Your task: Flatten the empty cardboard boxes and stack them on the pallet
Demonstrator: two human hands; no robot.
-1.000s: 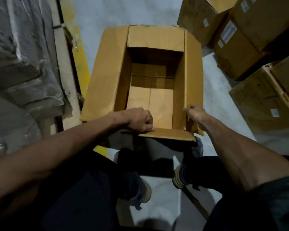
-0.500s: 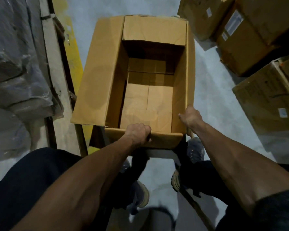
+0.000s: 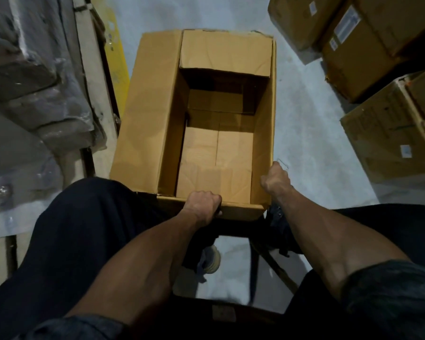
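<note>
I see the open, empty cardboard box [image 3: 206, 114] upright; left hand [image 3: 201, 204] grips its near flap, right hand [image 3: 275, 180] clutches its right wall, on the grey floor [image 3: 304, 123] beside stacked cartons [image 3: 368, 50].

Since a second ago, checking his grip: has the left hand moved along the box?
Yes. The left hand slid from the box's near-left corner toward its near-right corner.

Single head-worn view, looking steeply down and forward, close over an open cardboard box [image 3: 206, 133], wide-angle
</note>
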